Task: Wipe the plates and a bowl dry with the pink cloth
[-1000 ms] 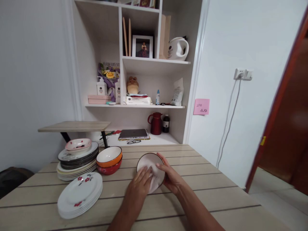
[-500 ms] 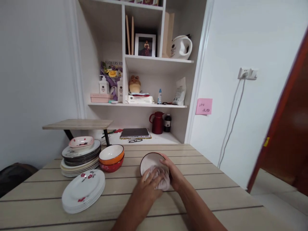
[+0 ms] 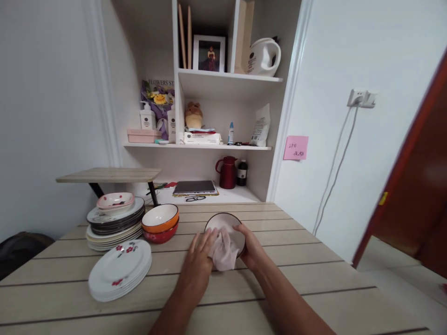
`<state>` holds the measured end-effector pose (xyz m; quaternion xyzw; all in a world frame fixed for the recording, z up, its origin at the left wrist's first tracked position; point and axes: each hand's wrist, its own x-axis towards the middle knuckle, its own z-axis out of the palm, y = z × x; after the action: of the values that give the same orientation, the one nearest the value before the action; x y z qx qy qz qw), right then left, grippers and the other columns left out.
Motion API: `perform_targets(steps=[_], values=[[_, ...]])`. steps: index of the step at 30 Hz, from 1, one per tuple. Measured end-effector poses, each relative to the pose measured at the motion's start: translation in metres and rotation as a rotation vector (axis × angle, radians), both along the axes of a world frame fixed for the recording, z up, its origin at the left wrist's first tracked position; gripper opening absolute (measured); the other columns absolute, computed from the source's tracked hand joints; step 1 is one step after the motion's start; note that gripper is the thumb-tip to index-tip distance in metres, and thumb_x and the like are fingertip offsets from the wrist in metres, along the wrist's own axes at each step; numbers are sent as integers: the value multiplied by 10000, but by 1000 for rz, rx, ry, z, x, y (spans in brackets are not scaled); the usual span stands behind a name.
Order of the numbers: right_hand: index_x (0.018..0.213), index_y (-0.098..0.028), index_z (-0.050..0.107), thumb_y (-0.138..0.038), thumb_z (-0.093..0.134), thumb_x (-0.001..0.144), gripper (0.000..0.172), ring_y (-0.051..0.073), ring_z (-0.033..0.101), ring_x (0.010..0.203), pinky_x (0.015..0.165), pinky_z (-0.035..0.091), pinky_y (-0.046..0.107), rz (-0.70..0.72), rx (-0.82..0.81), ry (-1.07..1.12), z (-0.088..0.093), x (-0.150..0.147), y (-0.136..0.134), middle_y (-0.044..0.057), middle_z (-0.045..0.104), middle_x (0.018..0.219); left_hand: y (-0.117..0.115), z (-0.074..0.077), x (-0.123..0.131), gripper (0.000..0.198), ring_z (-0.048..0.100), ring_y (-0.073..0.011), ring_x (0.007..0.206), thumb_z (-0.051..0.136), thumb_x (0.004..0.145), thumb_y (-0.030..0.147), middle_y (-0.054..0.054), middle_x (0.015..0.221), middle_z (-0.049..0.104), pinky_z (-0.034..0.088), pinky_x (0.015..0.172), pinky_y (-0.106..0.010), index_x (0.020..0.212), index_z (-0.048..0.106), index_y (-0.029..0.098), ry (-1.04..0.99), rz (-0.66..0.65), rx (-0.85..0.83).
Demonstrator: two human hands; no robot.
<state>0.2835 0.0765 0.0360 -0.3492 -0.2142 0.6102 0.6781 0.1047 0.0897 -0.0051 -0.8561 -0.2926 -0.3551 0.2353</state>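
Note:
A bowl (image 3: 223, 219) with a white inside and a dark rim is tilted toward me above the table. My right hand (image 3: 252, 249) grips its right side, thumb over the rim and the other fingers hidden behind it. A pale pink cloth (image 3: 224, 253) lies bunched in the bowl and hangs over its near edge. At the bowl's left side, my left hand (image 3: 199, 260) has its fingers closed on the cloth against the rim; its thumb is hidden.
To the left stand white flowered plates (image 3: 120, 270), a taller plate stack (image 3: 117, 223) topped by a pink-rimmed dish (image 3: 115, 201), and an orange bowl (image 3: 160, 218) in a red bowl (image 3: 161, 235). Behind are a small raised stand (image 3: 108, 175), a laptop (image 3: 194, 187) and a red jug (image 3: 227, 173).
My left hand has moved left from the middle of the bowl to its left rim, uncovering the cloth. The right hand still holds the bowl. The view has tipped slightly downward.

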Motion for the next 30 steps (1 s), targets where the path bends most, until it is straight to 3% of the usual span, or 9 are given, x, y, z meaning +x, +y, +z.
perform_targets(steps=[5, 9, 12, 14, 20, 23, 26, 28, 30], values=[[952, -147, 654, -245, 647, 703, 268, 229, 684, 674, 653, 550, 337, -66, -46, 141, -4, -5, 7, 59, 746, 789, -14, 18, -2, 285, 322, -295, 1419, 451, 800, 1, -119, 1538, 367, 386, 1080, -539, 773, 664, 188, -233, 83, -74], [927, -130, 655, -224, 605, 718, 235, 230, 685, 654, 673, 563, 352, -85, -80, 227, -7, -7, 10, 69, 744, 746, -13, 20, -6, 258, 457, -310, 1316, 435, 868, 64, -148, 1441, 456, 450, 996, -537, 856, 649, 207, -401, 91, -111], [919, -136, 654, -212, 593, 721, 221, 223, 675, 619, 666, 565, 350, -99, -92, 261, -8, -9, 10, 60, 740, 716, -12, 15, -7, 235, 654, -218, 1008, 385, 936, 167, -90, 1144, 652, 547, 825, -395, 964, 609, 234, -418, 59, -329], [915, -141, 653, -223, 589, 724, 217, 226, 672, 612, 672, 567, 357, -98, -88, 280, -9, -10, 9, 57, 738, 710, -13, 10, -4, 207, 679, -195, 891, 391, 947, 218, -55, 1048, 676, 555, 731, -342, 1061, 562, 241, -422, 74, -484], [914, -157, 655, -262, 610, 707, 236, 263, 699, 733, 705, 563, 384, -65, -45, 293, -8, -11, 6, 78, 751, 797, -5, -1, 0, 533, 553, -252, 1195, 454, 812, 110, -178, 1376, 450, 511, 911, -443, 1336, 400, 191, -694, 73, -592], [899, -164, 652, -278, 618, 699, 233, 270, 694, 734, 683, 555, 386, -50, -38, 268, -9, -13, 6, 85, 746, 797, 3, 1, -2, 415, 500, -280, 1251, 538, 746, 150, -172, 1332, 487, 446, 1004, -481, 1160, 553, 178, -811, 28, -691], [854, -172, 636, -286, 613, 696, 196, 255, 677, 675, 640, 542, 368, -65, -50, 232, -11, -16, 9, 72, 729, 737, 1, 4, 0, 59, 669, -196, 793, 520, 763, 209, -46, 847, 656, 559, 710, -327, 748, 578, 209, -760, -65, -868], [809, -178, 615, -304, 604, 699, 168, 248, 660, 628, 605, 527, 357, -74, -62, 198, -13, -18, 11, 63, 704, 677, -6, 5, 4, 174, 521, -115, 414, 461, 817, 260, 49, 559, 546, 438, 403, -219, 651, 499, 227, -730, -100, -935], [780, -188, 593, -334, 594, 705, 164, 240, 644, 595, 577, 511, 347, -78, -57, 157, -15, -18, 12, 54, 683, 642, -13, 4, 8, 193, 392, -84, 296, 443, 839, 294, 88, 476, 474, 307, 300, -189, 659, 483, 235, -720, -123, -970]])
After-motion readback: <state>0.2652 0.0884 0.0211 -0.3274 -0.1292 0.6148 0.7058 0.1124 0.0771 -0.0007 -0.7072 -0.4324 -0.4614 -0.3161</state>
